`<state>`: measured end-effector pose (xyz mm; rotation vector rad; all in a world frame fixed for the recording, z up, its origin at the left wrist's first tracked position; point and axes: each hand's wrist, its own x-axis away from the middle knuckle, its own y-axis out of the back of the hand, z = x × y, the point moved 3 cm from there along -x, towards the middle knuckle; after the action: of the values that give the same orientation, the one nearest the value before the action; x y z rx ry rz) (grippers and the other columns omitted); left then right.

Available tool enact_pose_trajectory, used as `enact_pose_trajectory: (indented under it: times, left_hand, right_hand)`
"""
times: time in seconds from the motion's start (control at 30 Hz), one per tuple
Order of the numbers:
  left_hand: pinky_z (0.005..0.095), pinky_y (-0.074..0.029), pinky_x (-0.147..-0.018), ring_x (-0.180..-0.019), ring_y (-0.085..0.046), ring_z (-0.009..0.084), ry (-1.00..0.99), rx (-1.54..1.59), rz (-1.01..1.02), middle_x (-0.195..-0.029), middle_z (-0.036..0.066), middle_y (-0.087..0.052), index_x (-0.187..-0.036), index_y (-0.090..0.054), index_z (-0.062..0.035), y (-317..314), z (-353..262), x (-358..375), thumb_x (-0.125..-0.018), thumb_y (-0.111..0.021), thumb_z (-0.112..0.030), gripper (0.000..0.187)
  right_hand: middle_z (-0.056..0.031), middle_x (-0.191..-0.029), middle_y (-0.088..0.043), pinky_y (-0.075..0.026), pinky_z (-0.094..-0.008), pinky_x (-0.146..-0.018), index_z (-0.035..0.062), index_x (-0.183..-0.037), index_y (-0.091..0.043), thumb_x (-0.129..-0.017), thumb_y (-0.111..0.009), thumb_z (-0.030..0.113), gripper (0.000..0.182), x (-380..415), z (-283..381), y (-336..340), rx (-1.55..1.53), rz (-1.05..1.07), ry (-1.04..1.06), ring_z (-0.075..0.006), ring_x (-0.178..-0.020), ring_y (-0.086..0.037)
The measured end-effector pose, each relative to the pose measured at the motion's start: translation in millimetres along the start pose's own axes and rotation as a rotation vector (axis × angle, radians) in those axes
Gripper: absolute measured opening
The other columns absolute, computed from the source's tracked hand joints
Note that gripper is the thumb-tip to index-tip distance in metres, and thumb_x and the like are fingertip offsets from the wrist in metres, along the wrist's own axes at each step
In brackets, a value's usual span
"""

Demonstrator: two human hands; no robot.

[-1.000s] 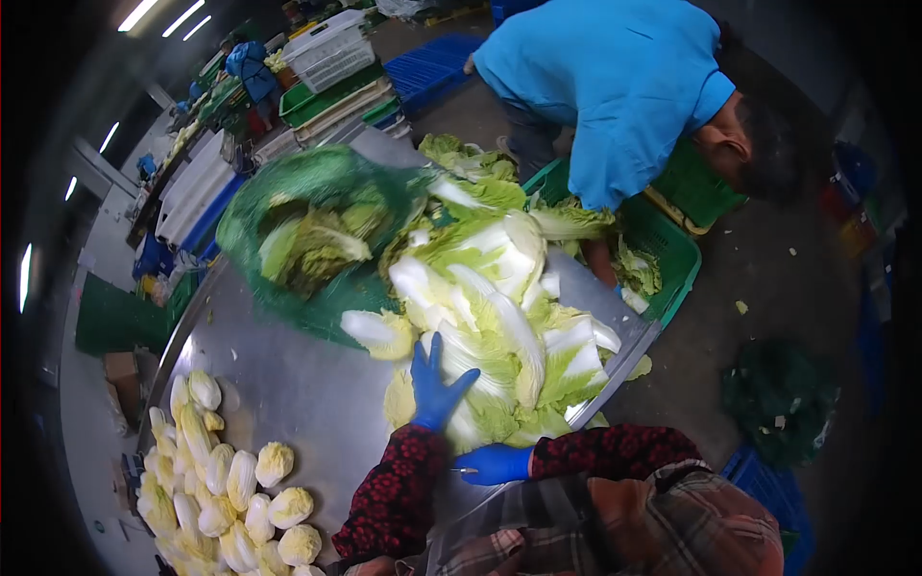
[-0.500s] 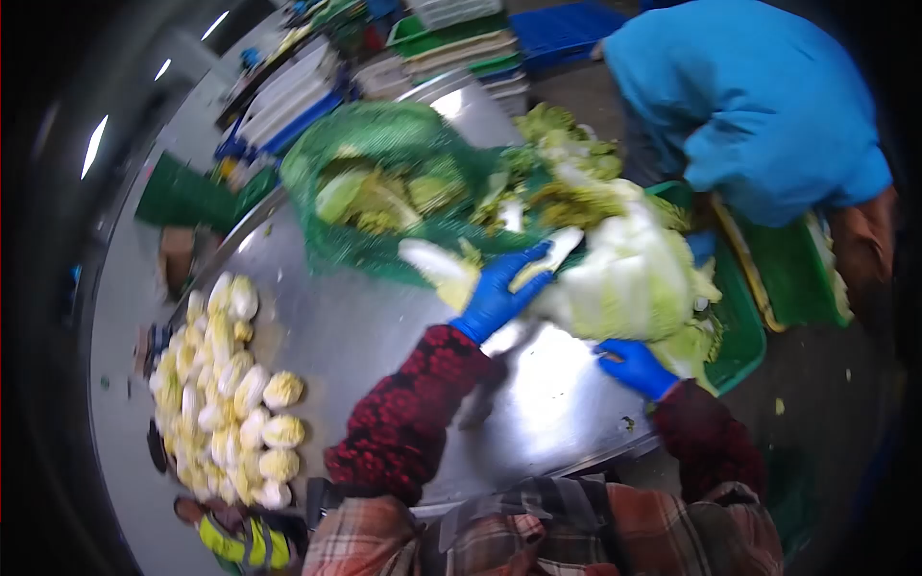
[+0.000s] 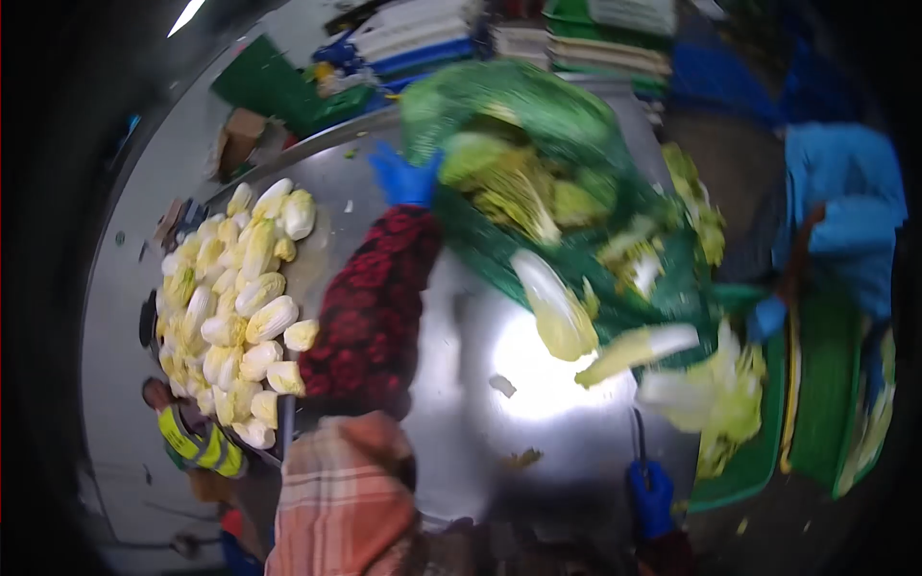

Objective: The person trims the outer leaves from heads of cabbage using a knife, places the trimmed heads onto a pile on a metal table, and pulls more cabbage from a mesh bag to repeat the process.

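Observation:
My left hand (image 3: pixel 405 177), in a blue glove, reaches to the left edge of a green mesh bag (image 3: pixel 615 120) with its fingers spread. Whether it touches the mesh is blurred. Several napa cabbages (image 3: pixel 509 187) show in the bag's mouth. My right hand (image 3: pixel 652 497), gloved in blue, is closed around a knife (image 3: pixel 641 434) near the table's front right, its thin blade pointing away from me. Loose cabbage leaves (image 3: pixel 555 312) lie between the bag and the knife. More leaves (image 3: pixel 725 398) hang over the right edge above a green crate (image 3: pixel 740 490).
A pile of trimmed cabbage hearts (image 3: pixel 226 317) covers the left of the metal table (image 3: pixel 451 384). A co-worker in blue (image 3: pixel 845 211) stands at the right by another green crate (image 3: pixel 826 384). Stacked crates (image 3: pixel 413 38) stand behind. A person in a yellow vest (image 3: pixel 202 442) is at lower left.
My left hand has left the cabbage leaf and moved far left to the bag. The large cabbage leaves have gone to the right edge. My right hand has drawn nearer to me. The view has turned left.

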<state>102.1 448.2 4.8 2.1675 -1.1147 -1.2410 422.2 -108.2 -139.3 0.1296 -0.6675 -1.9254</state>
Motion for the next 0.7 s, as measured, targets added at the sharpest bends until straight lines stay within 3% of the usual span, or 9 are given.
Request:
enact_pose_trajectory:
  times: [0.03, 0.07, 0.1, 0.13, 0.17, 0.27, 0.43, 0.6, 0.7]
  left_hand:
    - [0.0483, -0.033, -0.099, -0.123, -0.033, 0.0444, 0.157, -0.012, 0.133, -0.139, 0.029, -0.025, -0.140, -0.021, -0.0051, -11, 1, 5, -0.067, -0.071, -0.044, 0.096]
    - [0.0482, -0.038, -0.094, -0.114, -0.045, 0.0429, 0.198, 0.105, 0.170, -0.129, 0.029, -0.040, -0.132, -0.037, -0.0029, -34, 19, 4, -0.067, -0.069, -0.048, 0.085]
    - [0.0488, -0.042, -0.086, -0.102, -0.054, 0.0406, 0.010, 0.115, 0.453, -0.111, 0.028, -0.055, -0.116, -0.052, -0.0005, -76, 47, -5, -0.075, -0.059, -0.047, 0.063]
    - [0.0505, -0.043, -0.080, -0.089, -0.058, 0.0413, 0.099, -0.060, 0.531, -0.097, 0.026, -0.060, -0.102, -0.059, -0.0003, -77, 44, 7, -0.085, -0.044, -0.041, 0.047]
    - [0.0509, -0.043, -0.079, -0.088, -0.057, 0.0428, 0.030, -0.059, 0.524, -0.097, 0.024, -0.060, -0.099, -0.061, -0.0031, -59, 30, 24, -0.090, -0.034, -0.036, 0.044]
    - [0.0504, -0.043, -0.076, -0.085, -0.057, 0.0430, 0.027, 0.093, 0.370, -0.094, 0.023, -0.060, -0.088, -0.062, -0.0030, -42, 33, 49, -0.091, -0.034, -0.038, 0.045]
    - [0.0444, -0.044, -0.069, -0.080, -0.059, 0.0383, -0.054, 0.324, 0.413, -0.084, 0.024, -0.060, -0.085, -0.061, -0.0007, 68, 1, 81, -0.090, -0.041, -0.040, 0.044]
    - [0.0374, -0.044, -0.064, -0.065, -0.057, 0.0259, -0.045, 0.618, 0.546, -0.073, 0.019, -0.060, -0.083, -0.060, 0.0006, 112, -21, 210, -0.090, -0.047, -0.039, 0.043]
    - [0.0359, -0.044, -0.064, -0.062, -0.053, 0.0213, -0.019, 0.646, 0.782, -0.070, 0.016, -0.060, -0.083, -0.060, 0.0011, 142, -22, 271, -0.091, -0.047, -0.039, 0.043]
  right_hand:
    - [-0.0044, -0.063, -0.055, -0.043, -0.0261, -0.052, 0.0051, -0.080, -0.058, -0.084, -0.061, 0.010, 0.006, 0, -21, -7, -0.200, -0.044, -0.034, -0.0122, -0.055, -0.052]
    - [-0.0029, -0.060, -0.053, -0.042, -0.0254, -0.047, 0.0068, -0.078, -0.056, -0.085, -0.059, 0.010, 0.008, 0, -44, -13, -0.407, -0.089, -0.082, -0.0119, -0.050, -0.051]
    - [-0.0071, -0.079, -0.053, -0.043, -0.0234, -0.060, 0.0072, -0.095, -0.051, -0.087, -0.056, 0.014, 0.011, 4, -65, -14, -0.462, 0.017, -0.141, -0.0149, -0.068, -0.051]
    - [-0.0112, -0.097, -0.054, -0.044, -0.0214, -0.072, 0.0076, -0.112, -0.046, -0.089, -0.053, 0.017, 0.026, 2, -82, -11, -0.502, 0.104, -0.187, -0.0179, -0.085, -0.052]
    - [-0.0154, -0.116, -0.054, -0.045, -0.0193, -0.085, 0.0081, -0.129, -0.041, -0.092, -0.051, 0.021, 0.041, 6, -90, -7, -0.545, 0.200, -0.262, -0.0210, -0.103, -0.053]
    - [-0.0027, -0.058, -0.051, -0.038, -0.0237, -0.041, 0.0070, -0.083, -0.056, -0.088, -0.055, 0.012, 0.007, 1, -21, -1, -0.377, -0.075, -0.259, -0.0102, -0.045, -0.047]
    - [-0.0012, -0.058, -0.051, -0.038, -0.0229, -0.039, 0.0070, -0.082, -0.054, -0.089, -0.054, 0.013, 0.010, -2, -3, -3, -0.465, -0.036, -0.215, -0.0089, -0.042, -0.047]
    - [-0.0020, -0.059, -0.050, -0.039, -0.0243, -0.037, 0.0074, -0.085, -0.052, -0.089, -0.053, 0.016, 0.010, -7, -12, -9, -0.405, -0.049, -0.190, -0.0108, -0.042, -0.046]
    - [-0.0020, -0.064, -0.050, -0.039, -0.0241, -0.037, 0.0089, -0.087, -0.050, -0.088, -0.053, 0.016, 0.008, -4, 11, -8, -0.334, -0.075, -0.149, -0.0111, -0.042, -0.045]
